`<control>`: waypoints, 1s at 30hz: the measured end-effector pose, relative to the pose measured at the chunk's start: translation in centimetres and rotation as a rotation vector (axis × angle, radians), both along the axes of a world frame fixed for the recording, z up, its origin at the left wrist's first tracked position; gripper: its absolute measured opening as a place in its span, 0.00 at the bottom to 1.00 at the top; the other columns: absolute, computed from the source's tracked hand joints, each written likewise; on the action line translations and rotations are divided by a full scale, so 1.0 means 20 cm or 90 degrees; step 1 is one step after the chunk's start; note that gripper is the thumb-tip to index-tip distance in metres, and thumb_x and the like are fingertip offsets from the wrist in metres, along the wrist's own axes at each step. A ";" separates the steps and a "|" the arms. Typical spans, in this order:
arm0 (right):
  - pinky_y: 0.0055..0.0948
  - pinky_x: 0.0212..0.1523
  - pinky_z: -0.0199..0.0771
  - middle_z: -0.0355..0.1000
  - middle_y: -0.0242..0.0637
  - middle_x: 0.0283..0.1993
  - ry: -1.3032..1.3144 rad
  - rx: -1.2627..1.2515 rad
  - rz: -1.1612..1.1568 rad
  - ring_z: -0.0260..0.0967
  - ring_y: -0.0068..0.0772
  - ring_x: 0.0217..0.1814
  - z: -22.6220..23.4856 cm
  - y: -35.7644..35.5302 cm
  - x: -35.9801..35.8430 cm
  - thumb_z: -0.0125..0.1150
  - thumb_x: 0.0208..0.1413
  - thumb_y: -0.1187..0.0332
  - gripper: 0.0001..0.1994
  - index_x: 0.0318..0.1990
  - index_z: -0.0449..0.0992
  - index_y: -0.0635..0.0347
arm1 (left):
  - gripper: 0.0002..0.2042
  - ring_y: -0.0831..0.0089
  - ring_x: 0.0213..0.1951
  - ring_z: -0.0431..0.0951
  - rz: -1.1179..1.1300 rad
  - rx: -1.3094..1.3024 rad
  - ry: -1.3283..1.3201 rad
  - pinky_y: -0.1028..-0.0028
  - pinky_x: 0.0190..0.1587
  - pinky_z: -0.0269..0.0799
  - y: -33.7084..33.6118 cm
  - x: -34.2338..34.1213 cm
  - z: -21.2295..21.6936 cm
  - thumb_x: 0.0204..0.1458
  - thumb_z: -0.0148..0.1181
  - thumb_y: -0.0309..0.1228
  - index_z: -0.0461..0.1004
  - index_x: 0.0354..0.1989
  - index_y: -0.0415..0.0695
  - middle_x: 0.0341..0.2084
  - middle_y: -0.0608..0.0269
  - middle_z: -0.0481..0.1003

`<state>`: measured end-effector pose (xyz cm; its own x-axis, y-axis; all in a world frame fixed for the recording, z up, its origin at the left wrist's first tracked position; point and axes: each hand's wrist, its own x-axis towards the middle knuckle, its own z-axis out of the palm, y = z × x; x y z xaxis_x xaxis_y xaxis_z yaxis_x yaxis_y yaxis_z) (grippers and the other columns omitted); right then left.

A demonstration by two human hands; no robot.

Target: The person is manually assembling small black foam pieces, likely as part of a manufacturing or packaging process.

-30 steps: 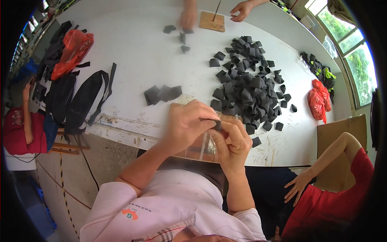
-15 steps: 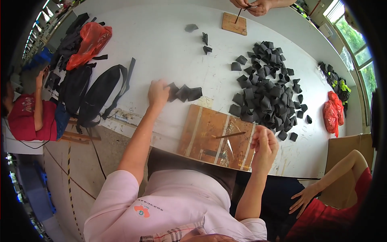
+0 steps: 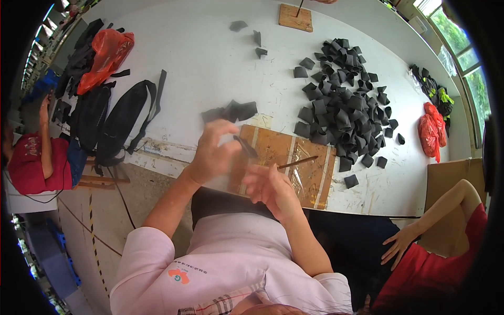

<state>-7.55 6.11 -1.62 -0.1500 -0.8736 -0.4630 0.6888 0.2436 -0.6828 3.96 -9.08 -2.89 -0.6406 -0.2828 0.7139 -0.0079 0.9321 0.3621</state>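
Observation:
A small black fabric piece (image 3: pixel 244 146) is pinched in my left hand (image 3: pixel 211 153), over the left part of the wooden board (image 3: pixel 249 135). My right hand (image 3: pixel 275 193) is close by on its right, blurred, its fingers apart and nothing seen in them. Just beyond the right fingertips, a thin brown stick (image 3: pixel 300 161) rises from the board. Several folded black pieces (image 3: pixel 242 110) lie in a row past my left hand. A large heap of black fabric loops (image 3: pixel 344 113) spreads beyond the board to the right, with one loose loop (image 3: pixel 350 181) beside the board's right edge.
Black straps and bags (image 3: pixel 126 118) with a red plastic bag (image 3: pixel 107 55) occupy the table's left. Another board with a stick (image 3: pixel 295 18) stands at the far side by a person's hand. A co-worker's hand (image 3: pixel 401 244) rests at right, near a cardboard box (image 3: pixel 446 189).
My left hand has come back from the row of pieces with one piece. My right hand has moved left to meet it; a loop now shows where it was. The view has shifted slightly.

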 end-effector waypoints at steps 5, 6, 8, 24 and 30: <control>0.19 0.25 0.67 0.70 0.32 0.30 -0.222 -0.054 -0.132 0.65 0.18 0.26 -0.06 0.00 0.01 0.48 0.56 0.65 0.09 0.33 0.68 0.61 | 0.05 0.65 0.39 0.67 -0.043 0.222 0.031 0.71 0.38 0.67 0.29 0.02 0.03 0.45 0.54 0.23 0.67 0.31 0.44 0.38 0.56 0.66; 0.20 0.27 0.68 0.70 0.32 0.31 -0.212 -0.053 -0.156 0.66 0.19 0.26 -0.06 0.01 0.00 0.49 0.56 0.66 0.07 0.32 0.68 0.61 | 0.05 0.65 0.39 0.67 -0.045 0.226 0.032 0.71 0.38 0.67 0.34 0.01 0.03 0.45 0.54 0.23 0.67 0.31 0.44 0.38 0.56 0.66; 0.22 0.30 0.71 0.71 0.34 0.31 -0.217 -0.033 -0.203 0.69 0.21 0.28 -0.01 0.03 0.00 0.51 0.55 0.68 0.06 0.31 0.68 0.61 | 0.05 0.75 0.34 0.70 -0.050 0.939 0.174 0.78 0.32 0.68 0.41 0.00 0.05 0.48 0.55 0.27 0.67 0.32 0.42 0.33 0.60 0.69; 0.24 0.21 0.65 0.66 0.38 0.28 0.732 -0.117 -0.197 0.64 0.30 0.23 0.00 0.14 0.01 0.60 0.46 0.73 0.06 0.32 0.72 0.64 | 0.03 0.79 0.23 0.72 -0.021 0.840 -0.059 0.79 0.26 0.67 0.46 -0.05 0.01 0.43 0.58 0.23 0.72 0.25 0.37 0.19 0.63 0.73; 0.26 0.21 0.64 0.66 0.38 0.26 0.972 -0.118 -0.237 0.64 0.33 0.22 -0.02 0.13 0.00 0.59 0.46 0.75 0.05 0.30 0.72 0.65 | 0.04 0.85 0.23 0.70 0.074 0.496 -0.093 0.84 0.22 0.67 0.52 -0.10 -0.01 0.45 0.59 0.22 0.71 0.26 0.35 0.20 0.67 0.72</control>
<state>-7.46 8.71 -2.03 -0.5660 -0.7077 0.4228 -0.6465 0.0628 -0.7603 2.05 1.22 -3.07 -0.6483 -0.7362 0.1943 -0.1871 0.4013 0.8966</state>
